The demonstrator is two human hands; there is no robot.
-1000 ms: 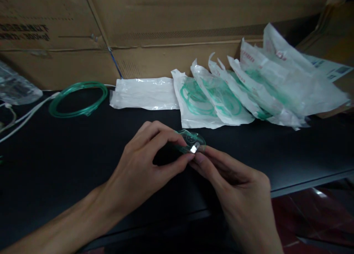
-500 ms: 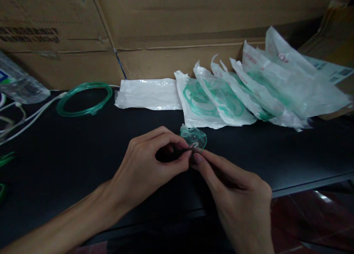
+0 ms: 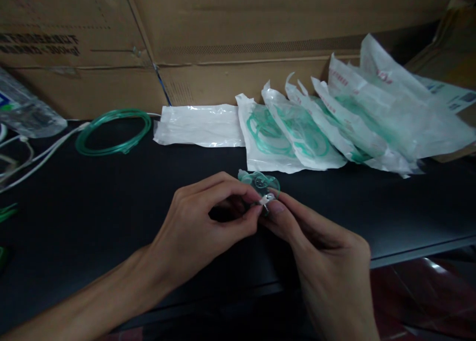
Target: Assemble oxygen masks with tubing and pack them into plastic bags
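A clear green oxygen mask [image 3: 256, 180] is held low over the black tabletop, partly hidden behind my fingers. At its near edge shows a small shiny whitish metal strip [image 3: 267, 199], which looks like a nose clip. My left hand [image 3: 208, 212] comes in from the lower left, thumb and forefinger pinched on the strip's left end. From the right, my right hand [image 3: 316, 247] grips the mask's edge, its thumb against the strip and its forefinger behind. The far side of the mask, with its round port, points away from me.
Several white pouches with green tubing [image 3: 269, 138] lean in a row at the back right. A flat white packet [image 3: 201, 128] lies left of them. Farther left are coiled green tubing [image 3: 111, 133], white cables [image 3: 48, 155] and a plastic bottle [image 3: 33, 113]. Cardboard boxes [image 3: 238, 28] stand behind.
The metal strip now shows more plainly between my fingertips. My right thumb and forefinger have shifted slightly right, and the mask has turned a little. Both hands stay close together.
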